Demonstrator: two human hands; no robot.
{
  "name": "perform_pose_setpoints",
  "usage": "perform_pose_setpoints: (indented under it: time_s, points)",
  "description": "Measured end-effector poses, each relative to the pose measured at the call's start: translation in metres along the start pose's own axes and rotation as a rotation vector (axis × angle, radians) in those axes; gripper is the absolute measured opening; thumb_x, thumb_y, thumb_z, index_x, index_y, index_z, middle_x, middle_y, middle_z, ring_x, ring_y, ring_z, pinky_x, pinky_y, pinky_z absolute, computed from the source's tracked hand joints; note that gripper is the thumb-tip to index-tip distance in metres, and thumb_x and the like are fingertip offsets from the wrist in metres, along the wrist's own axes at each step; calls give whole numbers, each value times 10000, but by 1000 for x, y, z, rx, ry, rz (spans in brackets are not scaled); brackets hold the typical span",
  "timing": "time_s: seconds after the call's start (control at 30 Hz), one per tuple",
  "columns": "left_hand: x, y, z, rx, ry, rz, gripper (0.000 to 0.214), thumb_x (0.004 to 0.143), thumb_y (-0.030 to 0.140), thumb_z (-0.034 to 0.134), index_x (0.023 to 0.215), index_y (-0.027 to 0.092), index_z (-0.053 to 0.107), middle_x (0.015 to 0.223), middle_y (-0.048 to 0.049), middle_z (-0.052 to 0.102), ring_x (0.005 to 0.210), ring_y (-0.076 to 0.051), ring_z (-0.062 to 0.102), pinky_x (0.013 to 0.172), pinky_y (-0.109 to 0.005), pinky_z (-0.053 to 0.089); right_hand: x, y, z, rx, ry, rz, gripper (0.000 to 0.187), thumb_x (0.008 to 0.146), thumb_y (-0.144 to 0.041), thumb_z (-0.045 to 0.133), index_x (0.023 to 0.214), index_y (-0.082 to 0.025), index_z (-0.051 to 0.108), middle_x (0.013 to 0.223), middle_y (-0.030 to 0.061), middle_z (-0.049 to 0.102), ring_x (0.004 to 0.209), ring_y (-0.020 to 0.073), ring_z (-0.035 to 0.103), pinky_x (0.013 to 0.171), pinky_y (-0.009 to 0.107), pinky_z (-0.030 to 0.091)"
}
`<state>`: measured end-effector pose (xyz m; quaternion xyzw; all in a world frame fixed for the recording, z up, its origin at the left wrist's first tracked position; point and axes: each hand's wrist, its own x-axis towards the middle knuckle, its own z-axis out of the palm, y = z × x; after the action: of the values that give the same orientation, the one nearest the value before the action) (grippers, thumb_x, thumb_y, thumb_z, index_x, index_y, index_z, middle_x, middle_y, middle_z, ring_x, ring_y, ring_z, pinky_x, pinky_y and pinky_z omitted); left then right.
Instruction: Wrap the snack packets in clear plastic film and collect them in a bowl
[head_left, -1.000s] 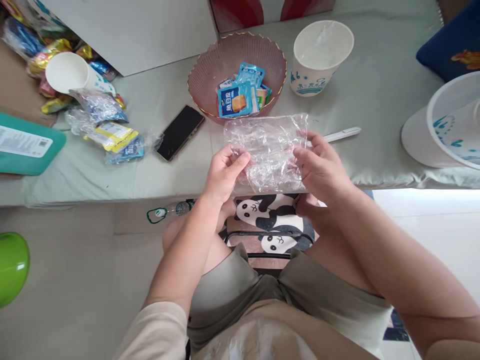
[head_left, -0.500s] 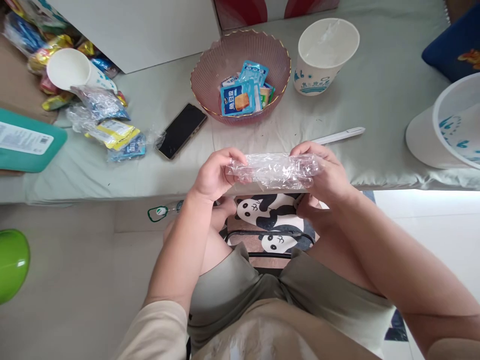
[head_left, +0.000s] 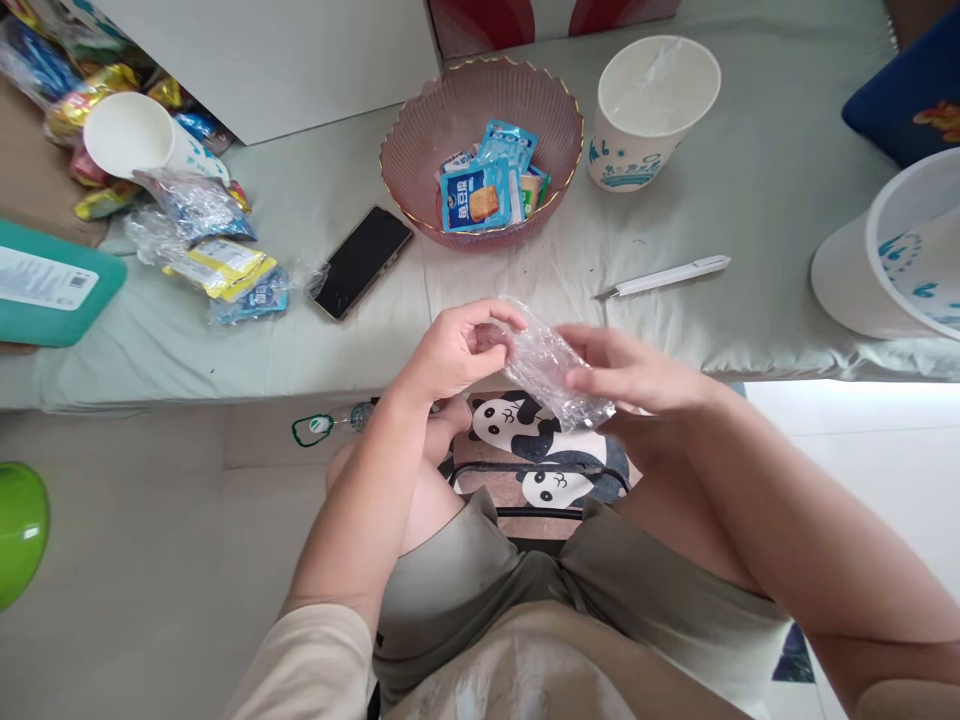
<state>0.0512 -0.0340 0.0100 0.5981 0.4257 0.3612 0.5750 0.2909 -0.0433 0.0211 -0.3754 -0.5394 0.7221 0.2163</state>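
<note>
Over the front edge of the covered surface, my left hand (head_left: 466, 348) pinches the upper left end of a crinkled clear plastic wrapper (head_left: 551, 368). The wrapper slants down to the right, and whether anything is inside I cannot tell. My right hand (head_left: 637, 370) is at its right side, slightly blurred, with thumb and fingers apart and the thumb over the film. Beyond that hand lies a white craft knife (head_left: 664, 278) with its tip pointing left. A ribbed pink bowl (head_left: 401, 165) farther back holds several blue snack packets (head_left: 476, 197).
Left of the bowl are a black phone (head_left: 361, 262) and several wrapped packets (head_left: 225, 270), with a tipped paper cup (head_left: 129, 135) behind. Another paper cup (head_left: 634, 160) stands right of the bowl. A larger white tub (head_left: 844, 270) sits at the right edge.
The wrapper has turned from level to slanting, its right end lower. My right hand has loosened its grip and shifted down, uncovering the knife's tip. My left hand has moved slightly right.
</note>
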Motion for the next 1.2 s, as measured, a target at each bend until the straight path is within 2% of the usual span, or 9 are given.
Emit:
perform_pose_setpoints:
  time_s: [0.07,0.2,0.3,0.5,0.6,0.73,0.83,0.97,1.2]
  points:
    - [0,-1,3,186,201,130,272,723,83,611,934,212,723,1000,-52,701,847,-178,691,773,-332,575,2,-4,8,-60,-117,128,228,813,-399,768,851,-182,710,750,24,692,654,139,600,601,281,486]
    - [-13,8,16,636,599,430,290,757,46,615,929,248,732,1105,-65,732,1186,-283,665,1100,-484,508,6,-5,15,-133,-76,116,119,824,-258,643,758,-185,710,690,7,677,625,124,578,586,267,463]
    - [-24,14,29,781,423,491,274,816,119,658,1037,253,747,1128,-61,789,1230,-318,682,1156,-544,463,8,0,14,-214,-42,16,106,830,-227,597,757,-193,667,682,-16,649,633,119,564,616,265,468]
    - [-22,9,31,489,101,147,390,900,239,637,1281,190,701,1312,-100,768,1193,-250,722,1054,-395,563,8,10,15,-248,-12,-155,128,907,-328,619,894,-222,690,786,3,684,744,170,612,714,319,520]
    - [-20,4,25,360,105,12,380,859,217,655,1232,194,729,1108,-56,811,961,-197,748,881,-316,583,9,11,14,-254,50,-172,178,930,-390,622,932,-220,677,818,14,668,756,173,596,722,332,520]
    - [-13,-1,21,218,92,-53,331,847,194,610,1142,190,759,944,-25,773,774,-144,676,690,-260,518,9,13,10,-306,455,-262,275,825,-419,761,938,-229,597,990,46,647,928,197,611,849,361,526]
    - [-5,-2,23,104,30,1,304,791,167,615,1050,195,772,969,-33,747,762,-130,646,653,-245,490,7,17,15,-272,447,-288,413,769,-403,808,1075,-236,587,1029,50,643,947,198,617,847,354,516]
    - [8,-4,25,-141,109,21,293,781,209,701,1075,201,700,912,-22,725,776,-127,669,725,-253,531,3,18,23,-208,499,-192,257,841,-429,723,898,-231,568,721,-21,551,654,139,493,613,288,393]
    - [13,0,13,-314,95,-13,207,812,320,720,948,180,653,823,-9,690,807,-134,687,820,-296,550,37,-82,-46,-806,1127,-340,277,680,-4,715,677,-212,532,698,-13,537,678,112,445,704,328,359]
